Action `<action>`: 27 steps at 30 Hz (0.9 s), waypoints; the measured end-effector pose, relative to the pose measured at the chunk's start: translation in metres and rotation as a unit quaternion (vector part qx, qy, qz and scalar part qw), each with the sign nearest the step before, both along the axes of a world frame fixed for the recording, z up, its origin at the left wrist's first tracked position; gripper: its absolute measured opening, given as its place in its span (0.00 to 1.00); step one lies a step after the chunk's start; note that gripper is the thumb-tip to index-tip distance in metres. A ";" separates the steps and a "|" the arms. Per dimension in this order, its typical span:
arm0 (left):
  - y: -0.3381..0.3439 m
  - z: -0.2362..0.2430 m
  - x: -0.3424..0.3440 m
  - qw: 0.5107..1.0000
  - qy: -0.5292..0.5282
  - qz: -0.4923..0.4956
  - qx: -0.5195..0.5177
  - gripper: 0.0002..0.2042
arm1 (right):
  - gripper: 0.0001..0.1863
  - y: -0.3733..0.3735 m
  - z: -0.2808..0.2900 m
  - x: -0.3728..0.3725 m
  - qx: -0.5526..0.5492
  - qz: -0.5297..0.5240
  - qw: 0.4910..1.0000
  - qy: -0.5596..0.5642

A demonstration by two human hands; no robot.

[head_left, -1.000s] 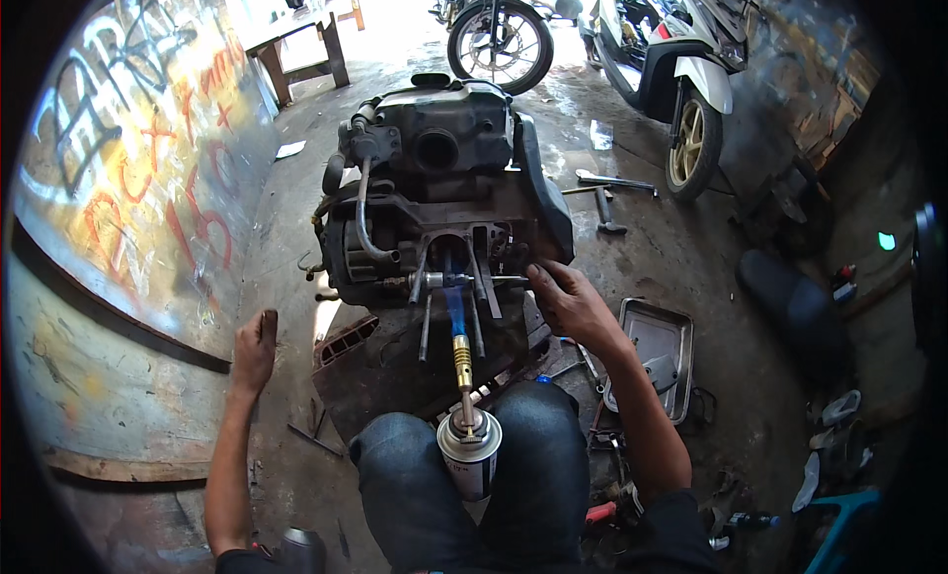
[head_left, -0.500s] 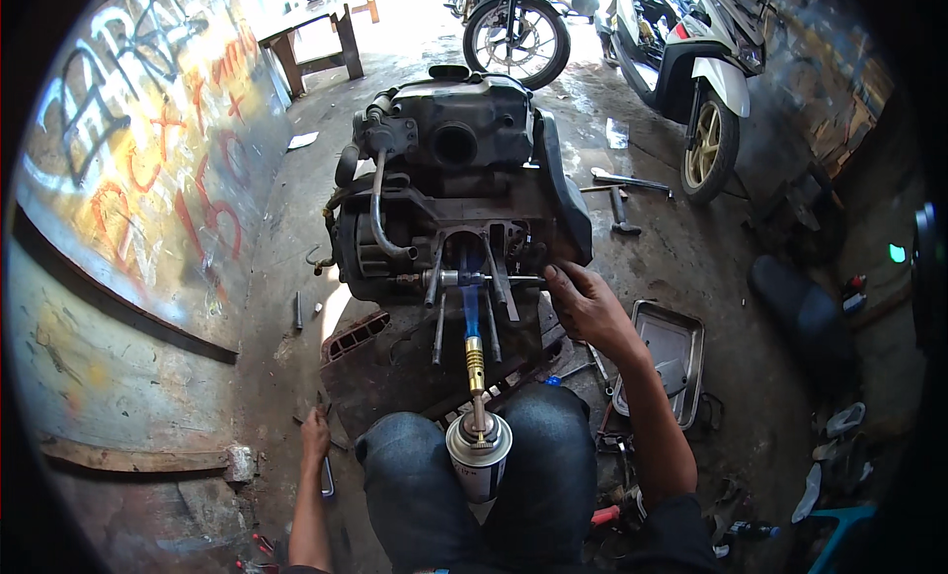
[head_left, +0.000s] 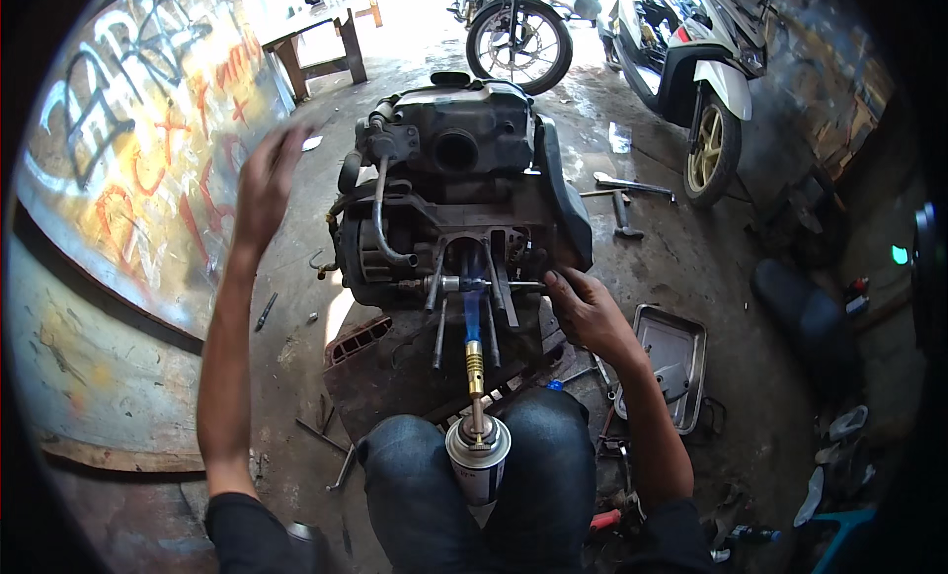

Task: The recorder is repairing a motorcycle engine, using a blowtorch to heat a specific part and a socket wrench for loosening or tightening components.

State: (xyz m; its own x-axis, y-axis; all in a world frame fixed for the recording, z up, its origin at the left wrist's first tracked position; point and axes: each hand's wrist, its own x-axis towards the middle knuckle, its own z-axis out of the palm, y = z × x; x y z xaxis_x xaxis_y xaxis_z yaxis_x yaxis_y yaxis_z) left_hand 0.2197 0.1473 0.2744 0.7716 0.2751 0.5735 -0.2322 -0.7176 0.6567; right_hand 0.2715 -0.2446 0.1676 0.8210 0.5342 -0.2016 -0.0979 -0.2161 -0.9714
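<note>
Between my knees stands a gas canister (head_left: 478, 462) with a brass torch nozzle (head_left: 475, 369), and its blue flame rises into the front of a motorcycle engine (head_left: 444, 213). Four bare studs stick out there around the opening. My right hand (head_left: 588, 307) pinches the outer end of a thin metal rod (head_left: 523, 284) lying crosswise by the flame. In line with the rod, on its left, is a shiny metal cylinder (head_left: 446, 283). My left hand (head_left: 265, 194) is raised left of the engine, slightly blurred, fingers stretched out and nothing visible in it.
A metal tray (head_left: 691, 342) with parts lies to the right. Beyond it are a hammer (head_left: 622, 216) and other tools. A wrench (head_left: 343, 469) lies by my left knee. A graffitied wall (head_left: 148, 149) borders the left; a white scooter (head_left: 706, 80) stands far right.
My left hand has risen from the floor beside my left knee to the left of the engine. My right hand keeps its pinch on the rod, and the flame still burns.
</note>
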 end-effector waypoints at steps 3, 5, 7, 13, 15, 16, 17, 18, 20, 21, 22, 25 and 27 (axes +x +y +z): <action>-0.008 0.040 0.069 0.990 0.096 -0.023 0.096 0.31 | 0.22 0.004 -0.001 0.000 0.000 0.014 1.000 0.005; 0.000 0.036 0.092 0.959 0.207 -0.047 0.190 0.27 | 0.22 0.009 -0.003 -0.003 0.015 0.008 1.000 0.010; -0.008 0.022 0.096 0.958 0.227 -0.088 0.151 0.23 | 0.22 0.008 -0.006 -0.001 0.032 0.014 0.999 0.007; 0.017 0.000 0.102 0.971 0.192 -0.103 0.102 0.22 | 0.28 0.000 -0.002 0.004 -0.006 0.026 1.000 0.003; 0.032 -0.005 0.104 0.974 0.159 -0.114 0.112 0.22 | 0.29 0.002 -0.015 0.001 0.027 0.005 0.998 -0.060; 0.025 -0.004 0.105 0.974 0.159 -0.117 0.112 0.22 | 0.30 0.001 -0.021 0.002 0.056 -0.021 0.990 -0.124; 0.014 -0.002 0.101 0.976 0.157 -0.120 0.092 0.21 | 0.30 0.000 -0.021 0.001 0.054 -0.024 0.991 -0.123; 0.008 -0.002 0.100 0.978 0.155 -0.122 0.072 0.21 | 0.30 -0.001 -0.020 0.000 0.058 -0.041 0.995 -0.073; 0.010 0.001 0.098 0.976 0.170 -0.120 0.063 0.21 | 0.30 0.001 -0.021 -0.001 0.067 -0.051 0.996 -0.023; 0.012 0.002 0.097 0.974 0.184 -0.121 0.053 0.20 | 0.30 -0.001 -0.022 -0.001 0.087 -0.042 0.995 0.005; 0.013 0.003 0.098 0.974 0.183 -0.121 0.053 0.20 | 0.30 -0.004 -0.022 0.000 0.105 -0.035 0.993 0.031; 0.012 0.001 0.098 0.969 0.179 -0.108 0.132 0.21 | 0.27 -0.015 -0.037 0.002 0.121 -0.037 0.992 0.024; 0.006 -0.003 0.094 0.978 0.133 -0.081 0.140 0.18 | 0.26 -0.021 -0.035 -0.004 0.150 0.000 0.985 0.085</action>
State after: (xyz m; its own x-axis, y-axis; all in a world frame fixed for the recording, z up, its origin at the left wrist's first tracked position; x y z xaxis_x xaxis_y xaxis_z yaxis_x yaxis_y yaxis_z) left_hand 0.3134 0.1531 0.2716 0.9238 -0.0021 0.3829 -0.2056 -0.8463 0.4915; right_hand 0.2673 -0.2654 0.1323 0.7887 0.5908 -0.1700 -0.2656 0.0780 -0.9609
